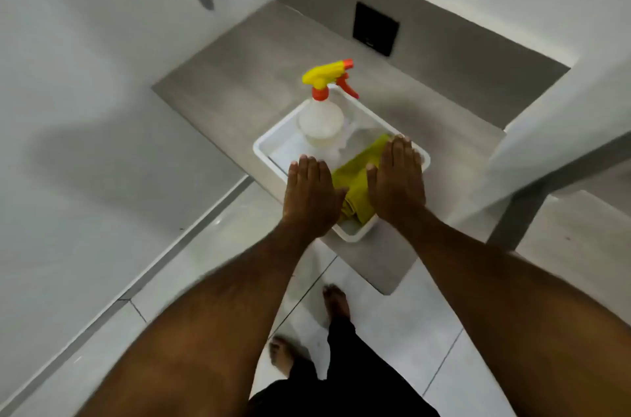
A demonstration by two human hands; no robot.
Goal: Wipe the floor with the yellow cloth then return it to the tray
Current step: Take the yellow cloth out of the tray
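Note:
A folded yellow cloth (355,177) lies in the near right part of a white tray (269,146) that rests on a grey tiled ledge. My left hand (310,194) hovers flat, palm down, over the tray's near left side. My right hand (397,177) is held the same way over the tray's right side. The cloth shows in the gap between them, and both hands hide parts of it. Neither hand holds anything; the fingers are extended and close together.
A clear spray bottle (321,119) with a yellow and orange trigger head stands in the tray's far part. A black square plate (375,27) is set in the ledge beyond. A white wall stands at left, a white block at right. My bare feet (336,304) stand on pale floor tiles.

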